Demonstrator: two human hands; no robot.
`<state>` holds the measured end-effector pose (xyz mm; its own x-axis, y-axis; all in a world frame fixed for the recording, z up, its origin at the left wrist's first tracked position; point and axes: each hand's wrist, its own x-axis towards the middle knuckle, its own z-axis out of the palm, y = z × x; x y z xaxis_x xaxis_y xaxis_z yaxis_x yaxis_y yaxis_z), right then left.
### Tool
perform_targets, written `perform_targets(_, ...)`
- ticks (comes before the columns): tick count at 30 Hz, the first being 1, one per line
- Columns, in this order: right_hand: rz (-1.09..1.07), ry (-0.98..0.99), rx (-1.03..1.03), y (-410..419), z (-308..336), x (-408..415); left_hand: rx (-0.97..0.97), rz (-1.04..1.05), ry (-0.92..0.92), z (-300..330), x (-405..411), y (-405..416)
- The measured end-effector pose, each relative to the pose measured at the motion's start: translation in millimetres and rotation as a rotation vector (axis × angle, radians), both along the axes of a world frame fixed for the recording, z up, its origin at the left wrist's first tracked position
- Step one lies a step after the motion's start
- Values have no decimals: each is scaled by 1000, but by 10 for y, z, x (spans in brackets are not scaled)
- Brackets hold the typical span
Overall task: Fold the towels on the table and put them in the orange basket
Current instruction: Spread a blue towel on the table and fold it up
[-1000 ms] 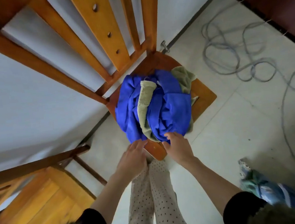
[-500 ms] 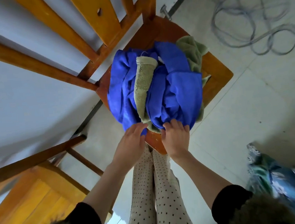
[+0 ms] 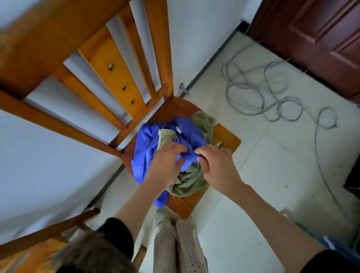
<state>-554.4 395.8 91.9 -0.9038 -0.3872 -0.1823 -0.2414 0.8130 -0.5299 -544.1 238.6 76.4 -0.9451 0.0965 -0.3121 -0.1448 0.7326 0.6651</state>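
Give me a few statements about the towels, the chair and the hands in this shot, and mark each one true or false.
1. The towels lie in a pile on a wooden chair seat. True.
2. Both hands, left and right, grip the blue towel. True.
3. The green towel is folded into a neat square. False: it lies crumpled under the blue one.
4. An orange basket stands beside the chair. False: no basket is in view.
5. A loose grey cable lies on the floor near a dark door. True.
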Motion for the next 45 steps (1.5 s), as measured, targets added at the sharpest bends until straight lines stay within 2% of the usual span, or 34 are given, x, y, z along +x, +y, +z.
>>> perform_targets(5, -25, 81, -90, 18, 748, -463, 101, 111, 68, 686, -344, -82)
perform_targets(9, -48, 114, -165, 20, 1401, -695, 203, 57, 136, 1370, -541, -185)
perform_targets(20, 26, 364, -194, -60, 3222, -951, 195, -30, 417, 3198, -669, -433)
perform_targets(23, 74, 423, -233, -163, 3537, -950, 196, -44, 398, 3620, -557, -617)
perform_targets(28, 181, 441, -296, -329, 3809, -819, 232, 15, 227, 4005, 6, -881)
perform_targets(31, 292, 427, -341, -455, 3993, -726, 111, 199, 260, 4153, 356, -972)
perform_targets(39, 737, 271, -379, -891, 4217, -36, -321, 791, 563, 4337, 1567, -962)
perform_targets(42, 882, 265, -370, -1115, 4313, 331, -459, 925, 565, 4421, 2141, -944)
perform_targets(45, 985, 250, -446, -1384, 4446, 801, -602, 1035, 502, 4465, 2819, -915)
